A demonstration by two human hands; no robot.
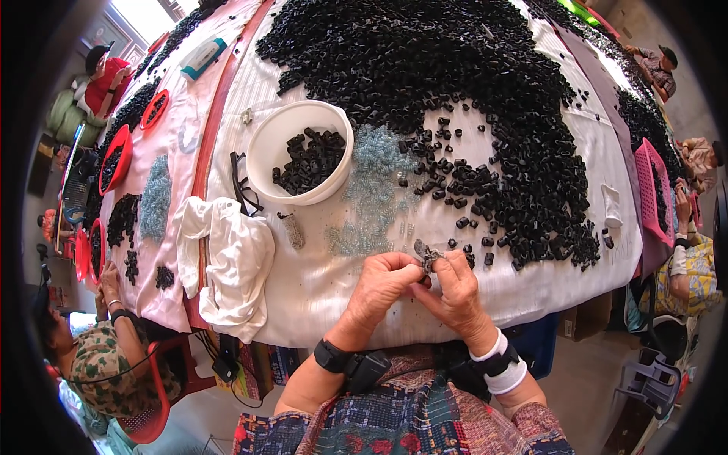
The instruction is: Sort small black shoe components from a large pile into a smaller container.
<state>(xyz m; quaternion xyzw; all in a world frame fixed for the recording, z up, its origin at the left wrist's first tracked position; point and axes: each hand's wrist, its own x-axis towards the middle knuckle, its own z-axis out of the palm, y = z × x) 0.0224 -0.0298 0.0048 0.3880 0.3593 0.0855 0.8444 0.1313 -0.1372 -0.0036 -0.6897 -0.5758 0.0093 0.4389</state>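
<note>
While both hands meet at the near edge of the white cloth-covered tabletop [318, 280], the small grey metal clip [427, 255] sits pinched between them, just above the thumbs. The left hand [381, 288] fingers [402, 265] press together on its left side; the right hand [455, 292] fingers [446, 265] close on its right. A loosened pinch could probably drop the clip among the small black plastic parts [485, 182] and pale blue springs [371, 189] nearby, where it is hard to find.
</note>
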